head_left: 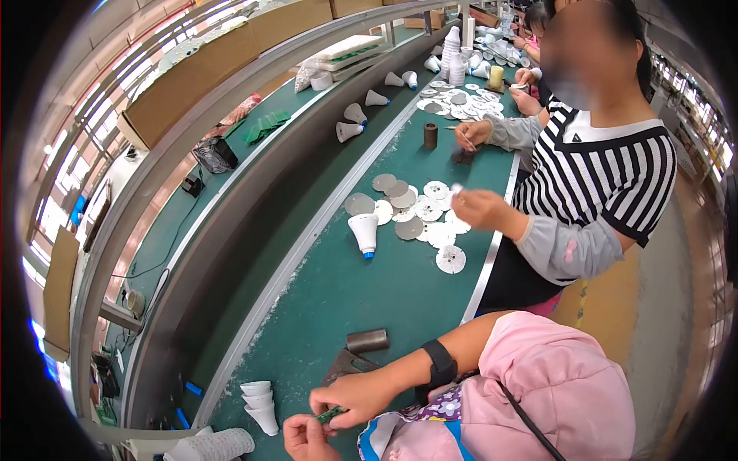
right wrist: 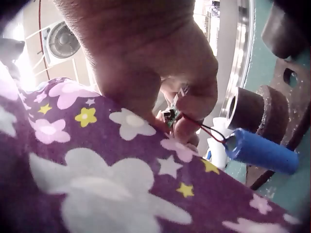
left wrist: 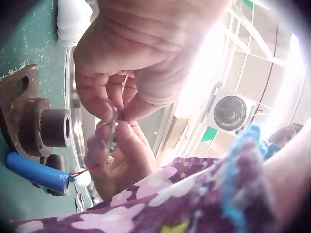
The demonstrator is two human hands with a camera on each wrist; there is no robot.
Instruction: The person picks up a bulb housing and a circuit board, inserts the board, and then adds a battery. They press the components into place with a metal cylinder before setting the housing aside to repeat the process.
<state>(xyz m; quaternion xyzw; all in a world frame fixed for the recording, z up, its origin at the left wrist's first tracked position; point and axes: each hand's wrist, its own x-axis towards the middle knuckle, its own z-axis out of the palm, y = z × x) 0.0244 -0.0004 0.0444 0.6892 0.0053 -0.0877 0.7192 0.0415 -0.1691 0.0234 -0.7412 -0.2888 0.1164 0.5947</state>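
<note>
A small green circuit board is between my two hands, close to my body. My right hand, with a black band at its wrist, pinches the board. The fingertips of my left hand pinch at its other end; the fingers hide much of it. In the right wrist view, red and black wires run from near the board to a blue cylindrical battery. The battery overlaps a brown metal fixture with a short tube, on the green bench beside my hands.
Stacked white cups stand left of my hands; more lie nearer. A metal cylinder lies behind the fixture. Farther along are round discs and a white bulb housing. A person in stripes works alongside; a conveyor trough borders the bench.
</note>
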